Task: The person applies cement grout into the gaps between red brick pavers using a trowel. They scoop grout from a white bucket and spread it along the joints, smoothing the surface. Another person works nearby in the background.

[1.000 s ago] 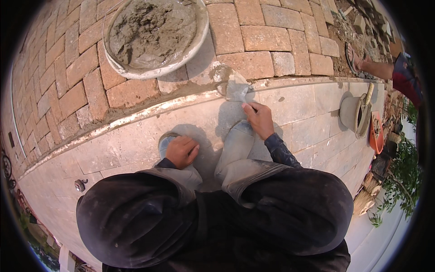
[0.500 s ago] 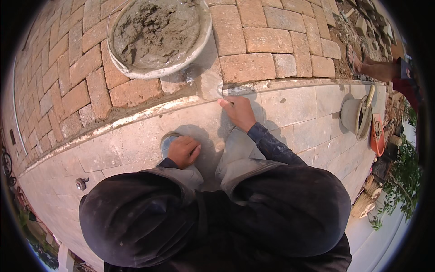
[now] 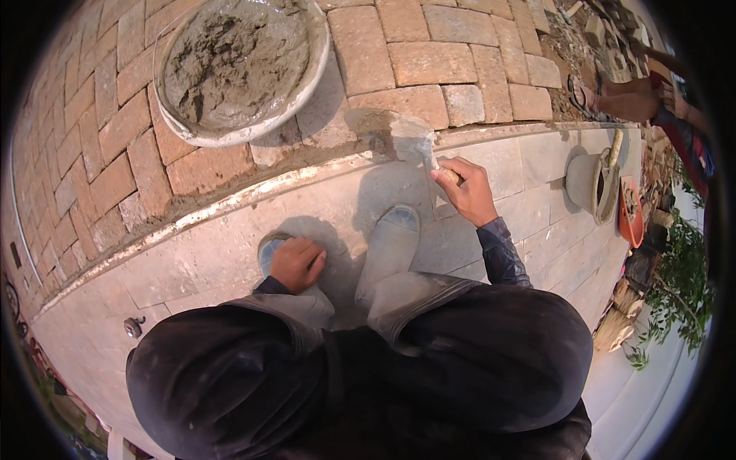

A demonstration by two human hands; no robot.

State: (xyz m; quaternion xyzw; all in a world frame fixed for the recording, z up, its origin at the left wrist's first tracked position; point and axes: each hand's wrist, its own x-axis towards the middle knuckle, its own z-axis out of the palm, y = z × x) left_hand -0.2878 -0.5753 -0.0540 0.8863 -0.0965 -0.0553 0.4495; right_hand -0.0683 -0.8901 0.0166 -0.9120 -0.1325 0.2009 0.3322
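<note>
My right hand point(image 3: 468, 188) is closed around the short handle of a trowel point(image 3: 412, 138). Its metal blade points left and lies over the seam between the brick paving point(image 3: 429, 63) and the pale paving strip point(image 3: 491, 165). Wet grey mortar point(image 3: 245, 57) fills a round, pale-rimmed bucket point(image 3: 230, 139) at the far left of the trowel. My left hand point(image 3: 297, 264) hangs in a loose fist above my left boot point(image 3: 268, 249), with nothing visible in it. The underside of its fingers is hidden. To its right stands my other boot point(image 3: 392, 238).
At the right stand a second bucket point(image 3: 584, 184) with a stick-like handle in it and an orange container point(image 3: 630, 213). Another person's legs point(image 3: 632, 103) show at the upper right. A small metal object point(image 3: 133, 327) lies at the left. Whitish mortar point(image 3: 230, 203) lines the brick edge.
My right hand has moved right with the trowel, whose blade now shows more fully. My left hand has barely moved. The person at the upper right has shifted, and the view has shifted slightly.
</note>
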